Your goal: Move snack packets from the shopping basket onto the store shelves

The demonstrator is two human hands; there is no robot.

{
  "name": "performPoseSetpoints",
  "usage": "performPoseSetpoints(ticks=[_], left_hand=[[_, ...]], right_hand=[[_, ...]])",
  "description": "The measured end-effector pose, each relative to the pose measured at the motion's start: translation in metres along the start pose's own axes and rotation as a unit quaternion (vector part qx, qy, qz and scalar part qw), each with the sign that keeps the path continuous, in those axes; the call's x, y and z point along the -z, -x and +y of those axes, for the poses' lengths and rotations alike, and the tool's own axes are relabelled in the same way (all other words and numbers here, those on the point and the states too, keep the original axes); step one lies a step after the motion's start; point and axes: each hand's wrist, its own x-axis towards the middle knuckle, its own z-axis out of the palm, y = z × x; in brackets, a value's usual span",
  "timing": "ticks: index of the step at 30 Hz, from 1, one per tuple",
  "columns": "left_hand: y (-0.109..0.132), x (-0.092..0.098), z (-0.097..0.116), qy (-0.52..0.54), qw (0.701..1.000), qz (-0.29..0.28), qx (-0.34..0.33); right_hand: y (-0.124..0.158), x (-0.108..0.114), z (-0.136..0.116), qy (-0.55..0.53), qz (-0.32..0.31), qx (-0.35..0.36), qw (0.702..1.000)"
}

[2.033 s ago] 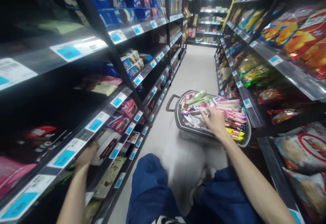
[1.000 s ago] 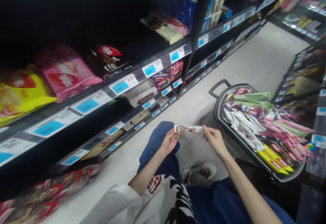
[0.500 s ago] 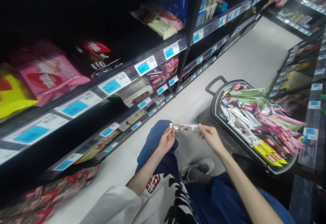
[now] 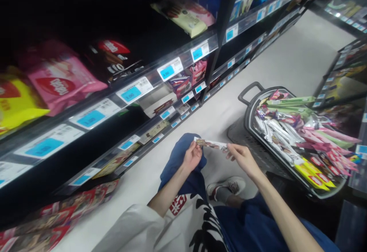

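Observation:
Stretched between my two hands is a slim wrapped snack bar (image 4: pixel 211 144), white with brown pictures on its wrapper. My left hand (image 4: pixel 192 155) pinches its left end. The fingers of my right hand (image 4: pixel 239 156) are closed on the right end, which dips slightly lower. Both hands hold it above my bent knee and the floor. Right of my right hand stands a grey shopping basket (image 4: pixel 249 128), heaped with wrapped snacks in white, pink, green, yellow and brown.
At the left, dark shelving carries price tags (image 4: pixel 134 92), a yellow packet (image 4: pixel 21 103), a pink packet (image 4: pixel 61 80) and a pale packet (image 4: pixel 186 19). Red packets (image 4: pixel 63 210) lie low at the bottom left. More shelves (image 4: pixel 338 72) stand beyond the basket.
The whole view has shifted, so shelves and basket appear a little further right. The bar has tilted, its right end now lower. Both hands keep their hold on it.

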Motion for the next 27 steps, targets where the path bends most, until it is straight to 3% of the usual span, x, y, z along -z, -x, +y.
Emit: performPoseSetpoints(ticks=[13, 18, 23, 27], left_hand=[[-0.01, 0.015, 0.002, -0.019, 0.996, -0.085, -0.013], [-0.01, 0.012, -0.001, -0.028, 0.995, -0.092, -0.022], [-0.007, 0.011, -0.002, -0.041, 0.996, -0.082, -0.025], [-0.006, 0.008, -0.004, -0.033, 0.997, -0.073, -0.019]], right_hand=[[-0.005, -0.005, 0.0, -0.039, -0.018, -0.001, 0.999], [-0.002, -0.006, 0.003, 0.04, 0.044, 0.081, 0.995], [0.004, -0.007, 0.006, 0.141, 0.136, 0.262, 0.945], [0.01, -0.004, 0.017, 0.296, 0.16, 0.384, 0.86]])
